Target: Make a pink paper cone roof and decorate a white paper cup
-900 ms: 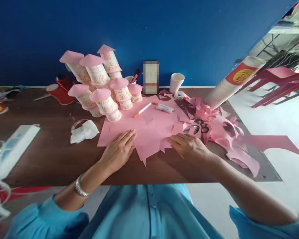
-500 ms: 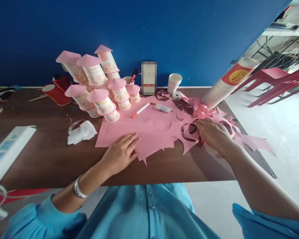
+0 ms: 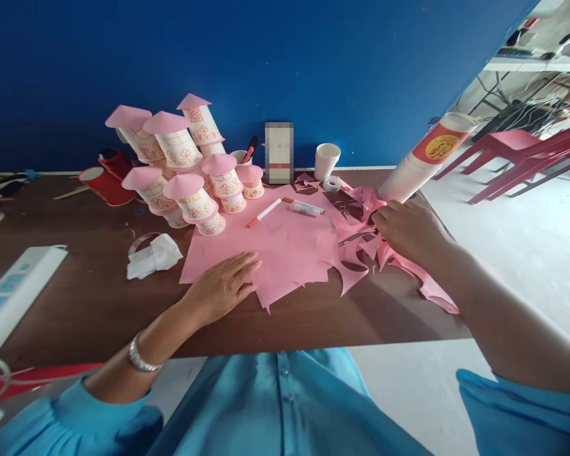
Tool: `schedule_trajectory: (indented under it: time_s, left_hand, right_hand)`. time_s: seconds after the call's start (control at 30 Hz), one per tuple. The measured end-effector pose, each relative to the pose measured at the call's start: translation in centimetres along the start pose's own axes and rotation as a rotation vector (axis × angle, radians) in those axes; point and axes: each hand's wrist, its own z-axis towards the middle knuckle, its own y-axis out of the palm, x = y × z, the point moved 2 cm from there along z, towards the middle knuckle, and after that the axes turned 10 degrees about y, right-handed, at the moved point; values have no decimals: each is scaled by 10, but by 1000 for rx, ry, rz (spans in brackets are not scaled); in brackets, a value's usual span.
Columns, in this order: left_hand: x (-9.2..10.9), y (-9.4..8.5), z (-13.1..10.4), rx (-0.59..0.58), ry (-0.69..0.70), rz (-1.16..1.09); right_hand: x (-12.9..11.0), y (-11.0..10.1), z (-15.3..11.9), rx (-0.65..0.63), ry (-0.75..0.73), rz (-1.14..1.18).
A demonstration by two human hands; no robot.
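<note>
My left hand (image 3: 225,286) lies flat on the front left part of a pink paper sheet (image 3: 285,253), fingers stretched out. At the right, among crumpled pink paper scraps (image 3: 354,272), my right hand (image 3: 403,228) is closed on a pair of scissors (image 3: 358,236). The blades point left over the scraps; the handle is mostly hidden by the fingers. On the sheet lie a white marker with an orange end (image 3: 264,213) and a clear-bodied pen (image 3: 306,208). Paper-cup towers (image 3: 200,206) with pink cone roofs stand at the sheet's left side.
Behind the right hand leans a stack of paper cups (image 3: 420,158). A white cup (image 3: 327,161) and a tape roll (image 3: 332,183) sit near the blue wall. Leftward are a crumpled tissue (image 3: 154,256), red cups (image 3: 105,185) and a power strip (image 3: 23,294).
My right hand has lifted slightly among the scraps, and scissor blades now show in it. Scraps have shifted, with one strip hanging below the hand. My left hand stays flat on the sheet.
</note>
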Motion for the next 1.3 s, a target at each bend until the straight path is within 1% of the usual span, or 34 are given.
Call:
schedule_trajectory:
  time_s: [0.13, 0.23, 0.33, 0.43, 0.5, 0.57, 0.63, 0.73, 0.8, 0.87, 0.93, 0.97, 1.0, 1.07, 1.1, 1.13, 1.2, 1.3]
  left_hand:
    - [-3, -2, -1, -26, -14, -17]
    - [-6, -2, -1, -36, -9, -35]
    - [-8, -2, -1, -44, -15, -58]
    - [-8, -2, 0, -65, -10, -46]
    - [-9, -1, 0, -76, -15, -47]
    - [-11, -1, 0, -80, -24, -66]
    - [-14, -1, 0, -73, -25, -92]
    - [-18, 0, -1, -69, -15, -116]
    - [-20, 0, 0, -67, -8, -130]
    - [-21, -1, 0, -55, -5, -146]
    - [-22, -2, 2, -45, -8, -159]
    - [-23, -3, 2, -47, -10, -161]
    - [-24, -3, 3, -55, -8, -161]
    - [-25, -4, 3, -79, -1, -153]
    - [-25, -4, 3, -88, 5, -145]
    - [-26, -3, 3, -92, 11, -137]
    - [-27, -3, 3, -85, 21, -125]
    - [-27, -1, 3, -68, 36, -109]
  right_hand:
    - [15, -18, 1, 5, 121, -85]
    - [25, -25, -3, 32, 210, -79]
    - [33, -25, -11, 117, 316, -34]
    - [33, -20, -16, 211, 439, 74]
    - [32, -16, -16, 266, 491, 168]
    - [34, -15, -15, 315, 540, 211]
    - [41, -16, -14, 327, 607, 205]
    - [56, -20, -15, 274, 678, 227]
    - [64, -24, -16, 272, 678, 281]
    - [67, -27, -17, 332, 673, 338]
    - [65, -27, -16, 392, 658, 404]
    - [60, -25, -15, 387, 623, 452]
    - [54, -22, -12, 354, 563, 507]
    - [37, -13, -7, 207, 389, 610]
    - [28, -8, -4, 133, 308, 625]
    - [20, -2, -2, 64, 274, 600]
    - [10, 7, 0, -16, 292, 569]
    - [10, 14, -1, -50, 323, 534]
